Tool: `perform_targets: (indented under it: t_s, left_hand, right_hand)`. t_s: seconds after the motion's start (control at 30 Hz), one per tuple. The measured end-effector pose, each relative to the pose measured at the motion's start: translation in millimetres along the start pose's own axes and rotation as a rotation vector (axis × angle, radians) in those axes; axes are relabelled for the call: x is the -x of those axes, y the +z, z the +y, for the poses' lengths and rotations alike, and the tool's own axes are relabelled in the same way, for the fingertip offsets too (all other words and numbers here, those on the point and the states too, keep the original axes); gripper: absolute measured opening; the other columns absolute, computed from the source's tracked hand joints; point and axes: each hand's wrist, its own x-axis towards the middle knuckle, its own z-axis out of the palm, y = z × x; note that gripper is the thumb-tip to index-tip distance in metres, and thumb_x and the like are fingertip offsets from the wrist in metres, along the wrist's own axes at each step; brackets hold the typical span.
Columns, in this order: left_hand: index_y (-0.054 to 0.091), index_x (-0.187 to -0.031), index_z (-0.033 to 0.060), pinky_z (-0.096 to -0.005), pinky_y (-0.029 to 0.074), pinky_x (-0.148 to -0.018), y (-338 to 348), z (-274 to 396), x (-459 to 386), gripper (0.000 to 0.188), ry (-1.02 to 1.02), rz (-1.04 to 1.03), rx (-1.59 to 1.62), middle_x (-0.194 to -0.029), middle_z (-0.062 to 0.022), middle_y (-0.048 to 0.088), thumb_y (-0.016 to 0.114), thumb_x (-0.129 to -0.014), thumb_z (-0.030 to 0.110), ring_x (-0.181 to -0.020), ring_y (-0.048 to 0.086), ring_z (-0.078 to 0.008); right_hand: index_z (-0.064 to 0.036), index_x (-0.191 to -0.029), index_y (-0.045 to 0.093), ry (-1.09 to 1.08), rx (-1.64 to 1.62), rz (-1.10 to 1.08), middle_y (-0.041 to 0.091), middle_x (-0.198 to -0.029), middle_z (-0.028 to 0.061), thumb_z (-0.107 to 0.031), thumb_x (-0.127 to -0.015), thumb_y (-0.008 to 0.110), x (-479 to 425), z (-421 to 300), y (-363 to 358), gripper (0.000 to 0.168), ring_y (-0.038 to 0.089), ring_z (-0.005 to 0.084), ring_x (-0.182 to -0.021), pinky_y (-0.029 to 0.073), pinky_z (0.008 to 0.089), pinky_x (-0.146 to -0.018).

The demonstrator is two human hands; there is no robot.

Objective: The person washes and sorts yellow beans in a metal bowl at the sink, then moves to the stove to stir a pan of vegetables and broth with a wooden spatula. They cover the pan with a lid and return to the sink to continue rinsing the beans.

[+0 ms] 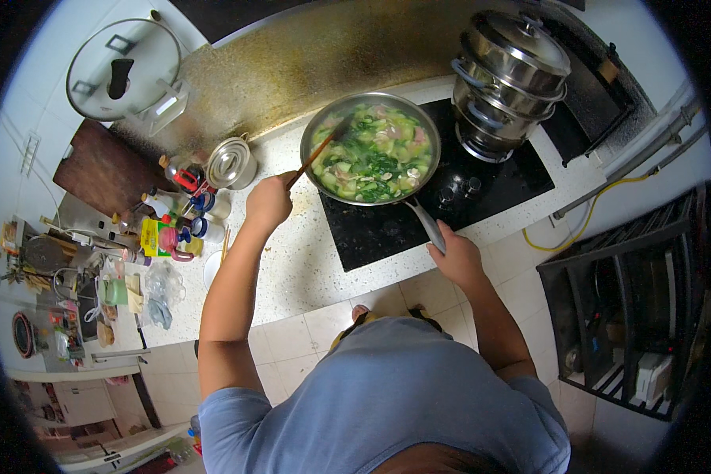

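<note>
My left hand [269, 202] grips a long wooden-handled spatula [315, 159], its dark blade dipped into the food at the pan's upper left. Around the grey handle [428, 226] of a wide steel frying pan [315, 125] my right hand [457, 256] is closed. Chopped greens [372, 148], pale sliced pieces and pinkish bits, perhaps meat, fill the pan in some liquid. The pan sits over the left part of a black glass cooktop [364, 237]; the burner beneath it is hidden.
A stacked steel steamer pot [503, 89] occupies the right burner. Left along the speckled counter [290, 266] stand a lidded steel canister [231, 165], several bottles and jars, and a white bowl [212, 268]. A glass lid [124, 65] hangs on the wall. A black rack [622, 308] stands at right.
</note>
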Motion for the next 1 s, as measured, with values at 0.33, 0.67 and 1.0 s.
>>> perform_targets:
  t_s: [0.33, 0.67, 1.0]
  left_hand:
    - [0.061, -0.112, 0.0178, -0.0433, 0.050, -0.069, -3.2, 6.4, 12.1, 0.040, 0.011, -0.030, 0.011, -0.087, -0.0179, 0.064, 0.051, -0.076, 0.003, -0.080, 0.062, -0.0348]
    - [0.062, -0.111, 0.0133, -0.0395, 0.049, -0.072, -22.9, 33.8, 35.1, 0.038, 0.143, -0.196, 0.178, -0.091, -0.0162, 0.064, 0.054, -0.076, 0.002, -0.082, 0.061, -0.0332]
    - [0.059, -0.114, 0.0088, -0.0352, 0.049, -0.069, -22.6, 32.3, 42.5, 0.041, 0.208, -0.141, 0.193, -0.090, -0.0165, 0.065, 0.055, -0.075, -0.002, -0.076, 0.063, -0.0293]
  right_hand:
    - [-0.004, -0.130, 0.041, -0.002, -0.009, 0.000, 0.064, -0.086, 0.0217, -0.034, -0.080, 0.059, 0.4, -1.1, -2.9, 0.061, 0.062, 0.0367, -0.077, 0.049, 0.0443, -0.070]
    - [-0.003, -0.130, 0.041, -0.004, -0.045, -0.002, 0.064, -0.085, 0.0204, -0.033, -0.080, 0.059, 1.6, -0.4, -3.3, 0.062, 0.062, 0.0349, -0.076, 0.049, 0.0430, -0.070]
    - [-0.004, -0.130, 0.042, -0.004, -0.023, 0.008, 0.064, -0.085, 0.0200, -0.034, -0.080, 0.059, 1.1, 0.7, -1.1, 0.061, 0.062, 0.0348, -0.076, 0.049, 0.0433, -0.068]
